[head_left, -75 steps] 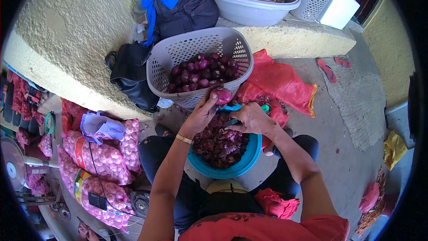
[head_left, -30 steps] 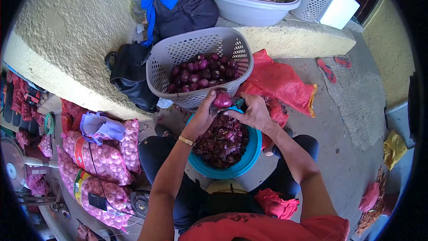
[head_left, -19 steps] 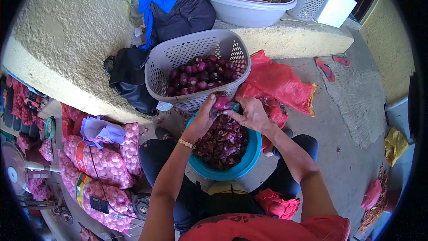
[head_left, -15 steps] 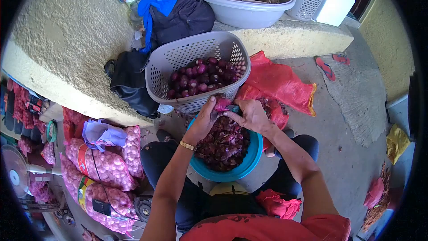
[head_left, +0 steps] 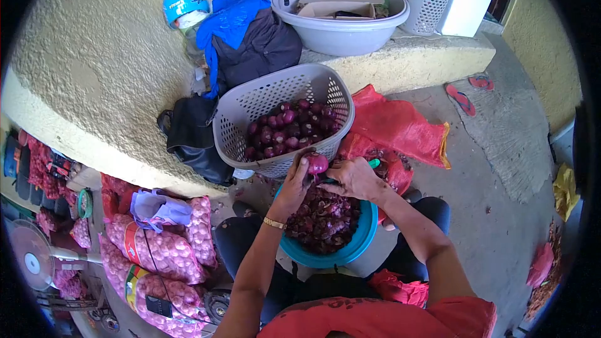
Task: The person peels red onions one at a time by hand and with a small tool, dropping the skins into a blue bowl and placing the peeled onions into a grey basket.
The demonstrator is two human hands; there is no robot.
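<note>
Left hand (head_left: pixel 293 191) has its fingers round a purple onion (head_left: pixel 317 163); the right hand (head_left: pixel 357 180), thumb and fingers pinched together, is just beside it, its grip too hidden to tell. Below, at six o'clock, a blue basin (head_left: pixel 364 241) brims with dark skins (head_left: pixel 322 219). At eleven, close up, a grey basket (head_left: pixel 253 97) of onions crowds the hands, with a black bag (head_left: pixel 194 141) by its side at ten. Red mesh (head_left: pixel 404 128) sprawls at two, flip-flops (head_left: pixel 461 100) beyond it. Full sacks (head_left: pixel 156 250) bulge at eight. It's all on bare concrete floor (head_left: pixel 463 181); at twelve, a grey tub (head_left: pixel 347 31) sits on a ledge (head_left: pixel 432 66).
</note>
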